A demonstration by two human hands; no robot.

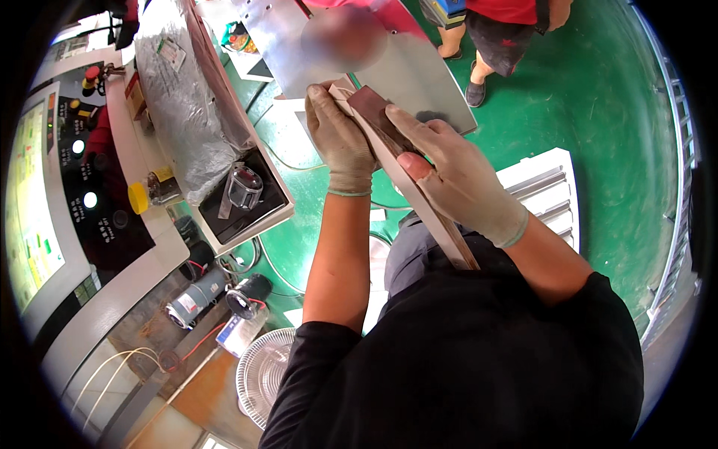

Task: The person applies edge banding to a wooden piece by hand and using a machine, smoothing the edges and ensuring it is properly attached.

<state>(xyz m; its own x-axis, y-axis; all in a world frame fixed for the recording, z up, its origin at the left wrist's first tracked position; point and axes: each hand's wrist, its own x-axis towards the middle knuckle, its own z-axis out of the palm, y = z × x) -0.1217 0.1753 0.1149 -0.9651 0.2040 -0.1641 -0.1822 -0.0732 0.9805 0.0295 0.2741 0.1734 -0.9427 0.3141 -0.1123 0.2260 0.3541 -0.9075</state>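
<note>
A long pale board (434, 213) slants in front of my body, its lower end near my lap. My left hand (336, 135), in a thin pale glove, is closed around the board's far end from the left side. Against the board's right side lies a flat reddish-brown block (370, 107). My right hand (460, 172), also gloved, grips this block, its fingers along the outer side. The thumb tip of that glove is uncovered. The palm hides the block's near end.
A large metal sheet (426, 82) lies ahead. On the left are a control panel (112, 194) with lit buttons, a plastic-wrapped long part (179, 90) and a silver watch-like device (245, 185). Another person's legs (486, 56) stand far right; a white slatted piece (546, 191) is at right.
</note>
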